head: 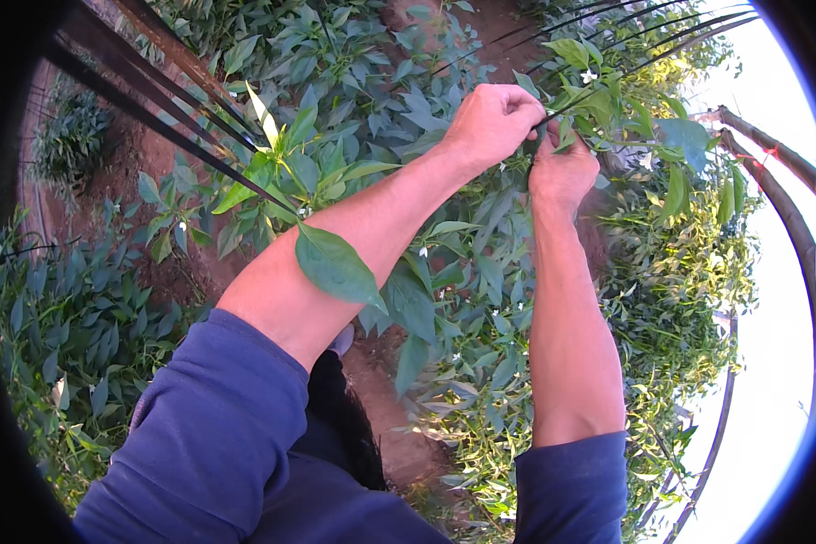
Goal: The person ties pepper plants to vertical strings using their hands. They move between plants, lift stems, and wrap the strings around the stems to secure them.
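Note:
Close together at the upper middle, my two hands meet at a dark cord [585, 96] beside the stem of a leafy pepper plant [602, 102] with white flowers. My left hand [493, 126] has its fingers curled and pinched on the cord. Just right of it and slightly lower, my right hand [564, 166] pinches at the same spot, its fingertips partly hidden by leaves. A broad green leaf [336, 265] lies over my left forearm. Blue sleeves are pushed up to both elbows.
More dark cords [156, 126] run down from the upper left to a plant near my left forearm. Dense pepper foliage [75, 333] lies on both sides, with bare reddish soil [401, 421] between. Curved poles [789, 211] stand at the right against bright light.

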### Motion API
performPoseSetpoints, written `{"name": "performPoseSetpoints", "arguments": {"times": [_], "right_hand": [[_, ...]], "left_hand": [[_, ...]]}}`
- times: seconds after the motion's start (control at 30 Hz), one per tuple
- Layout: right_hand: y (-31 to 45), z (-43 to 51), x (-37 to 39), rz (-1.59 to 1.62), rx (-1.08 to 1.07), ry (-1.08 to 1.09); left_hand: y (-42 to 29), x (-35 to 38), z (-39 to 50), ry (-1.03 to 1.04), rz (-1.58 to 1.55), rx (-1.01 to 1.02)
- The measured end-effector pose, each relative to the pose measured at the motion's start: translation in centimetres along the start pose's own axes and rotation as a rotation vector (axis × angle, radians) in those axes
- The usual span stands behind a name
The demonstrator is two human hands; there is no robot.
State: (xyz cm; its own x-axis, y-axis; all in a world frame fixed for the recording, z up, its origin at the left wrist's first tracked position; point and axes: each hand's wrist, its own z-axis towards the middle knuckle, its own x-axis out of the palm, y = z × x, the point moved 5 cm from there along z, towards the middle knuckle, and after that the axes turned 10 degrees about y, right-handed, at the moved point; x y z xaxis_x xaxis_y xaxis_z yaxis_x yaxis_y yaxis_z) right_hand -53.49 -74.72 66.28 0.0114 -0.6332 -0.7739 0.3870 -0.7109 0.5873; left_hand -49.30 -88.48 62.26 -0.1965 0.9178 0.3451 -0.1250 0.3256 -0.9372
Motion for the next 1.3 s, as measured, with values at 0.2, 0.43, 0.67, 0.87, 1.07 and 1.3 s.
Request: {"name": "performPoseSetpoints", "arguments": {"times": [0.2,0.43,0.67,0.87,1.07,1.3], "right_hand": [[-2.6,-0.2,1.1,0.265,0.049,0.152],[-3.0,-0.6,0.7,0.451,-0.067,0.248],[-2.1,-1.9,-2.4,0.453,0.242,0.207],[-1.8,-2.6,-6.6,0.429,0.281,-0.02],[-0.4,-1.3,-9.5,0.331,0.135,0.08],[1.6,1.4,-10.0,0.003,-0.092,0.347]], "left_hand": [[-1.6,0.0,-0.6,0.004,0.238,-0.03],[-1.5,-0.1,-0.4,-0.045,0.465,0.096],[0.3,0.3,-1.6,-0.245,0.188,0.053],[0.4,1.2,-2.7,-0.187,-0.081,0.021],[-0.9,1.7,-3.6,-0.051,-0.187,0.015],[-1.5,1.4,-3.6,0.021,-0.168,0.034]]}}
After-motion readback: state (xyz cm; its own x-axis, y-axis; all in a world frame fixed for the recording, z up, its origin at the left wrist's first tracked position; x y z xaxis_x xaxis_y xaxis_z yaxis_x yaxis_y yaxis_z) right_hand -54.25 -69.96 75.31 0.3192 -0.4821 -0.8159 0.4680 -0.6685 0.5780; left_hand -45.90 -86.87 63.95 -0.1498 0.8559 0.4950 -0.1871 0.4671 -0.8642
